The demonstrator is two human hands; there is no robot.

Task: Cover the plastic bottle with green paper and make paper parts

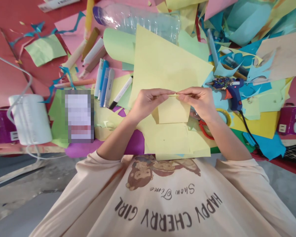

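The left hand [150,102] and right hand [197,100] are meeting nearly fingertip to fingertip, each closing thumb against fingers and pinching the far edge of a small sheet [174,112] of yellow paper. That edge is showing as a narrow fold or roll between them. The small sheet is sitting in front of the person's chest, its near part overlying other yellow papers [165,140]; whether it is resting on them, I cannot tell. A big sheet [162,59] is spreading just beyond the hands. Scissors [227,116] are lying partly hidden under the right forearm, a glue gun [236,95] is lying farther right, and a marker [122,91] is lying left of the left hand. A bottle [138,21] is lying beyond the big sheet.
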